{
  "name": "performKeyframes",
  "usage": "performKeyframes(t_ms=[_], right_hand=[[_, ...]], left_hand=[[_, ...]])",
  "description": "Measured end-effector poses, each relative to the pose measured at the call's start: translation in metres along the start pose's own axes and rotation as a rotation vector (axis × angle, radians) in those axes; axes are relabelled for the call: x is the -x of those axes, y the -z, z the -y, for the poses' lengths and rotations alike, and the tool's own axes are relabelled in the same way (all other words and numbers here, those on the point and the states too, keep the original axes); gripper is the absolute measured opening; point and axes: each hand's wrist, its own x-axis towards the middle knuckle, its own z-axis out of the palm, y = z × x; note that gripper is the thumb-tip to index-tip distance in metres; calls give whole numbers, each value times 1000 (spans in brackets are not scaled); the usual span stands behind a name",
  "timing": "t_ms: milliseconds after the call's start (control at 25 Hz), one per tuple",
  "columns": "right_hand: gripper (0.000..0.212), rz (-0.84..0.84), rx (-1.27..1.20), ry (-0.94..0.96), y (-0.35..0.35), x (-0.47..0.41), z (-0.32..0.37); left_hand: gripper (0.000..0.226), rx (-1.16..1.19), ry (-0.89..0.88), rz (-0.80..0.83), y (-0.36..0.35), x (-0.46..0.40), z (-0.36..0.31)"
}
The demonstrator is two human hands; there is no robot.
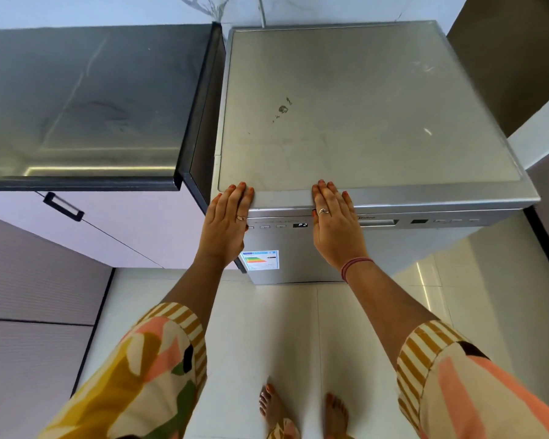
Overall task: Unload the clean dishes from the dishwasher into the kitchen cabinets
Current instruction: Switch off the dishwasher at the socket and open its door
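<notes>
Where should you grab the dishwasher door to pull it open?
Best guess: the recessed handle slot in the control strip, right of the right hand. Come from the front, fingers hooked up into the slot, and pull toward you. The dishwasher has a flat, smooth top, so both hands, the left hand included, only rest on its front edge.
</notes>
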Motion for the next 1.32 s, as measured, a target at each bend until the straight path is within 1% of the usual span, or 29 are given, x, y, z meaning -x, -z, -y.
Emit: performKeyframes(t_ms=[120,200,280,440,560,680,760,800,920,1040,1160,1320], right_hand=[[47,-23,35,18,-3,1,-1],[46,-7,34,17,-3,1,-1],[46,13,32,10,-2,0,-1],[48,86,17,10,4,0,0],[46,161,-64,-10,14,-4,0],[46,239,-88,15,28,-6,-3],[46,255,-76,25,36,-5,-5],[45,266,-70,24,40,-5,-6],[44,286,-44,20,54,-14,-8],[45,228,-21,8,81,-42,-3],[46,128,-24,25,112,-84,8],[47,-3,-66,32,153,-153,22]], left_hand=[[86,22,-3,-19,-9,3,-1],[83,28,-21,-21,-11,3,0],[77,13,-34,-21,-11,3,3],[73,-13,-22,6,-6,2,1],[79,9,3,68,4,-1,0],[95,65,-37,205,19,0,3],[101,97,-55,282,30,-1,8],[99,109,-64,307,36,-1,10],[83,143,-65,338,53,-9,17],[75,154,15,272,79,-29,33],[73,152,101,135,113,-61,51],[72,123,154,-20,161,-116,77]])
